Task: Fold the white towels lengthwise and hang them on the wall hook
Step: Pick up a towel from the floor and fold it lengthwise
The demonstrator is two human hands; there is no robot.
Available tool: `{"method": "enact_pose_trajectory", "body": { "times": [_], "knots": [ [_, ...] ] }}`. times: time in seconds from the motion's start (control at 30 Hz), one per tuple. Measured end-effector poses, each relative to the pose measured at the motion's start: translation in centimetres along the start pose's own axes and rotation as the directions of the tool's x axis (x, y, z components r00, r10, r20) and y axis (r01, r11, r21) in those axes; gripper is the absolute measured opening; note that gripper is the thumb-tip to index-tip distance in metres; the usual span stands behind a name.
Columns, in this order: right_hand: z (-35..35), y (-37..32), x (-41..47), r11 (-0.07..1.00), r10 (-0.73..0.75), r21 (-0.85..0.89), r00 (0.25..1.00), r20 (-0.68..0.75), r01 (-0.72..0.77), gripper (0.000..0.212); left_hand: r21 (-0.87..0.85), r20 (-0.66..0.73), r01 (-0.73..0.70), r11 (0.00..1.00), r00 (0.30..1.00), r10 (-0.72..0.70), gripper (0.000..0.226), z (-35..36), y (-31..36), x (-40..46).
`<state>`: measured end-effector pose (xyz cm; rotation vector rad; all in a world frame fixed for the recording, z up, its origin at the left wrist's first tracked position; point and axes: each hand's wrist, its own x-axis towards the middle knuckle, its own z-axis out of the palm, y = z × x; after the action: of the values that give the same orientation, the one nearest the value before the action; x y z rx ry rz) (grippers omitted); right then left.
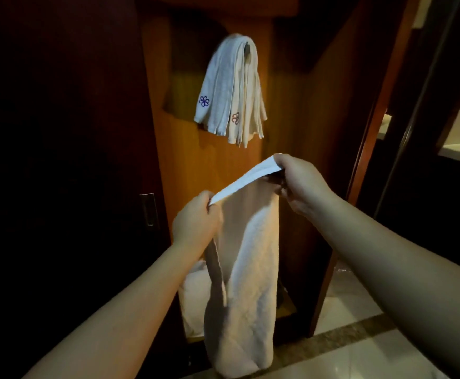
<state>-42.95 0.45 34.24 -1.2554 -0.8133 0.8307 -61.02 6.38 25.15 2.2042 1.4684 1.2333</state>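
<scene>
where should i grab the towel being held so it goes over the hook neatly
Probably mid-length, from the side, below the top edge both hands pinch: left hand, right hand. The held towel hangs as one long narrow strip, so its middle would drape over the hook.

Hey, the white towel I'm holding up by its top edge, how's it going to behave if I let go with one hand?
Probably floppy: the white terry towel sags limp below the left hand and right hand, taut only along the pinched edge. Released on one side, it would likely swing down and unfold. It looks light, since fingertip pinches carry it. Its looped surface seems unlikely to slip.
</scene>
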Motion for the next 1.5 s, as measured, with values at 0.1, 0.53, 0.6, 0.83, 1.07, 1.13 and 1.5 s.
{"method": "enact_pose_trajectory", "body": {
  "times": [0.1,0.53,0.6,0.83,1.07,1.13,1.5],
  "knots": [
    [-1.7,-0.8,0.9,0.998,-0.043,-0.052,0.989,-0.14,0.036,0.017,0.16,0.012,0.038,0.986,0.999,-0.04,0.013,-0.4,-2.9,0.3],
    [-6.7,1.3,3.8,0.982,-0.042,0.174,0.983,-0.181,0.073,0.02,0.274,0.097,0.225,0.935,0.961,-0.259,0.018,-4.5,-10.9,2.1],
    [-7.3,1.7,4.2,0.972,-0.043,0.221,0.982,-0.182,0.083,0.022,0.183,0.106,0.268,0.946,0.951,-0.29,0.017,-5.5,-11.9,2.3],
    [-9.7,4.6,5.5,0.987,-0.13,0.102,0.991,0.039,0.125,0.012,-0.765,0.32,0.473,0.438,0.868,-0.379,0.019,-6.8,-14.4,1.4],
    [-11.0,7.7,6.0,0.996,-0.088,0.02,0.996,0.027,0.087,0.055,-0.858,0.279,0.367,0.359,0.921,-0.273,0.024,-7.1,-14.9,1.7],
    [-11.5,8.5,6.0,0.998,0.053,0.019,0.997,0.061,-0.054,0.05,-0.838,0.271,0.371,0.4,0.919,-0.285,0.026,-7.3,-14.9,1.8],
    [-11.0,17.8,3.5,0.9,0.432,0.126,0.893,-0.123,-0.418,0.05,-0.79,0.313,0.535,0.299,0.772,-0.553,0.032,-3.9,-14.2,-2.4]
  ]
}}
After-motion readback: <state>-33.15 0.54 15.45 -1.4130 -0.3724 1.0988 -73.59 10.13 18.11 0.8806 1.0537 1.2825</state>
